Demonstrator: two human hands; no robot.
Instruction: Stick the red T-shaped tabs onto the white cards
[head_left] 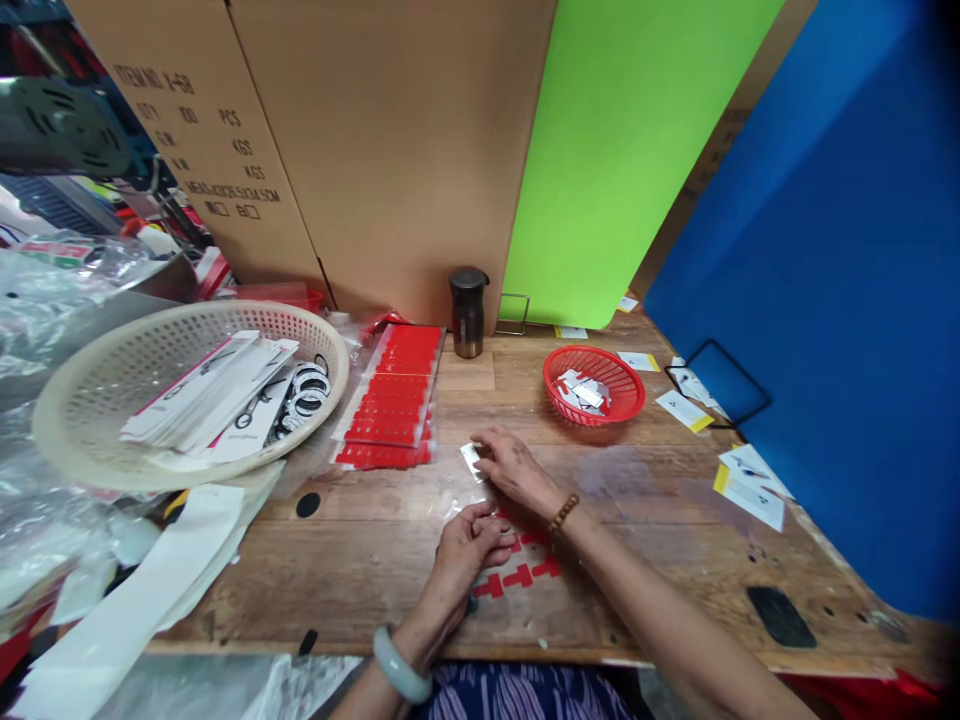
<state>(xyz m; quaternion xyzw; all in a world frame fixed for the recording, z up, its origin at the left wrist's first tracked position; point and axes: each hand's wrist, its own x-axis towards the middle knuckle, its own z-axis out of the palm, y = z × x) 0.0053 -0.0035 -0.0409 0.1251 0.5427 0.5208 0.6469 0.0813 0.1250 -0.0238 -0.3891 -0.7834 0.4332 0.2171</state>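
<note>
My left hand (474, 545), a pale bangle on its wrist, is closed near the table's front, thumb and fingers together; what it pinches, if anything, is too small to make out. Just beyond it, my right hand (514, 465), with a beaded bracelet, has its curled fingertips at a small white piece (472, 460) on the wood. Whether it grips the piece is unclear. Red T-shaped stickers (517, 577) on a clear sheet lie under and beside my left hand. Stacked red sticker sheets (397, 385) lie farther back on the left.
A red basket (630, 400) holds small white pieces. On the left, a cream basket (67, 440) holds cards and rings. A dark tumbler (468, 315) stands before cardboard (405, 150). Cards (757, 495) lie along the right edge, by a blue board (847, 330).
</note>
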